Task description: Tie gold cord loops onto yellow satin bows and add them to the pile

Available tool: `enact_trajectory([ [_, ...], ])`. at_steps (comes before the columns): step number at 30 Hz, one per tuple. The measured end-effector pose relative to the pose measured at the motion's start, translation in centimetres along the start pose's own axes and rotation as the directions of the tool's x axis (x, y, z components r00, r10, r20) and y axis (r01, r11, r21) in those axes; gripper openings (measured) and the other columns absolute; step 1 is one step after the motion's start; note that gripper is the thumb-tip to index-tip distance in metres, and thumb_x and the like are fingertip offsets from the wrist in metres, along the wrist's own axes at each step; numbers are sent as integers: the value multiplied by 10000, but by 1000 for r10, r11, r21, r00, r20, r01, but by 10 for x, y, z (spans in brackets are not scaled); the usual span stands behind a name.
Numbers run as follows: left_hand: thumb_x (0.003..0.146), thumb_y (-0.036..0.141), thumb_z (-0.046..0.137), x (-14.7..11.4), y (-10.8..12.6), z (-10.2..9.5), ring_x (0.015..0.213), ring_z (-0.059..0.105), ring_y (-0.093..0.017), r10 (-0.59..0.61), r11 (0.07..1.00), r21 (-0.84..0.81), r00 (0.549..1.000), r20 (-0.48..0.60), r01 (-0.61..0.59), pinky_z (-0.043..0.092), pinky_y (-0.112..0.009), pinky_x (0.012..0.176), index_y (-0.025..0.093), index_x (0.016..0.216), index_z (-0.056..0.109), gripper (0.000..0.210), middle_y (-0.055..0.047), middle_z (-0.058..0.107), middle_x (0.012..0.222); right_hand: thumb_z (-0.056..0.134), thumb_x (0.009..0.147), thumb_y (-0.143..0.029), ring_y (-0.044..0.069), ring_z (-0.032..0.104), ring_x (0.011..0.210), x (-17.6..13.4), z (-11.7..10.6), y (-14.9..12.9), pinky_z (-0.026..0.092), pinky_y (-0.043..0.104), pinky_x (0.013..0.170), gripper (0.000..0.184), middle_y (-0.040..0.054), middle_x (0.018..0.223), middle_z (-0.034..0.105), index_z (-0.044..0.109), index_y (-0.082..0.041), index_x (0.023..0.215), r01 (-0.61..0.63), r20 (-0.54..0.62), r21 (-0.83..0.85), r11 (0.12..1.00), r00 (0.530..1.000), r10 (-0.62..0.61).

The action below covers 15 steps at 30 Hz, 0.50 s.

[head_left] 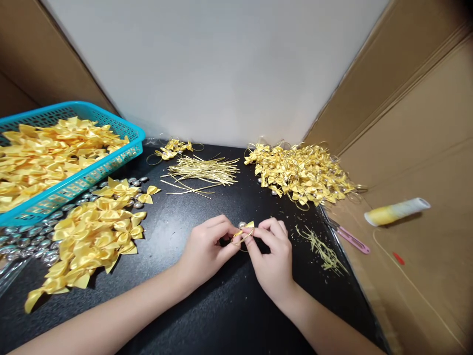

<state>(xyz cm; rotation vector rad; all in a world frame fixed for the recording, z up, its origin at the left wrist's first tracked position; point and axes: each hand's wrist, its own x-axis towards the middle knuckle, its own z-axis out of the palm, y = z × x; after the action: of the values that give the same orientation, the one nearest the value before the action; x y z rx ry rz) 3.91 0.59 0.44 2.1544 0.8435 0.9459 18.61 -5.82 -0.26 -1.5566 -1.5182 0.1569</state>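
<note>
A yellow ribbon bow (250,225) with a silvery bead (242,225) is pinched between my hands, above the middle of the black table. A loop of gold cord (244,238) runs through it between my fingertips. My left hand (212,241) grips the bow from the left with thumb and forefinger. From the right, my right hand (271,251) pinches the cord close by, with its other fingers curled. My fingertips cover much of the bow. Cut gold cords (203,170) lie in a bundle beyond my hands.
A teal basket (138,135) of yellow bows stands at left, near loose bows (96,222) and silvery beads (33,241). Finished looped bows (299,172) are heaped at back right, a few (173,149) at back left. Cord scraps (323,251), pink-handled scissors (353,239) and a tube (397,212) lie right.
</note>
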Motion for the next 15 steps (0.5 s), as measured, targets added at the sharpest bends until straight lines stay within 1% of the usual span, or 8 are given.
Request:
enact_trajectory([
  [2,821,172,596,1,0,0,557,526,-95,-41,999,-30,999,17,41,403,-186,518,158,730,690,132,-1,609,643,601,870,-148,170,501,760,1,1,1,416,338,715,133,22,770,559,670,-198,769,-1,4,29,1000,1000,1],
  [5,789,187,614,5,-1,-1,575,548,-110,-198,974,-107,979,52,202,415,-200,541,151,681,672,127,-2,623,626,595,871,-137,168,496,785,2,-3,2,420,336,725,127,15,788,523,669,-216,803,78,-66,57,995,995,-75],
  [7,770,231,630,10,-3,-3,595,568,-125,-326,926,-174,942,82,335,430,-213,560,144,661,656,142,-12,646,630,608,862,-135,163,490,789,3,-9,2,423,327,716,129,11,804,488,680,-240,837,127,-136,116,985,984,-111],
  [8,762,257,635,12,-5,-4,593,570,-127,-381,894,-210,919,105,395,432,-216,558,140,652,648,161,-17,654,631,611,860,-136,161,498,798,4,-13,2,431,322,709,135,13,821,480,683,-249,847,129,-161,172,977,982,-101],
  [10,748,302,636,17,-8,-6,546,539,-113,-466,826,-266,868,172,497,412,-209,517,137,626,625,205,-17,650,614,607,866,-145,163,540,837,6,-23,2,458,314,704,130,26,877,512,676,-253,843,92,-181,335,938,983,-32],
  [12,733,331,631,21,-12,-8,479,480,-91,-526,766,-287,817,236,576,368,-192,455,143,599,593,234,7,600,550,592,891,-188,156,608,824,9,-30,1,495,304,683,102,41,944,596,653,-242,828,1,-124,516,857,990,73],
  [14,713,348,625,23,-15,-8,431,430,-77,-570,725,-278,775,273,630,333,-182,415,152,587,569,239,39,528,490,582,911,-257,149,673,730,11,-34,0,526,286,617,94,50,956,685,624,-226,832,-158,22,644,749,982,188],
  [15,702,354,622,24,-16,-8,418,417,-73,-587,711,-270,759,282,650,326,-180,405,156,588,565,236,49,503,477,585,912,-290,148,692,673,12,-34,0,538,274,580,109,50,920,716,613,-217,835,-252,111,676,692,964,242],
])
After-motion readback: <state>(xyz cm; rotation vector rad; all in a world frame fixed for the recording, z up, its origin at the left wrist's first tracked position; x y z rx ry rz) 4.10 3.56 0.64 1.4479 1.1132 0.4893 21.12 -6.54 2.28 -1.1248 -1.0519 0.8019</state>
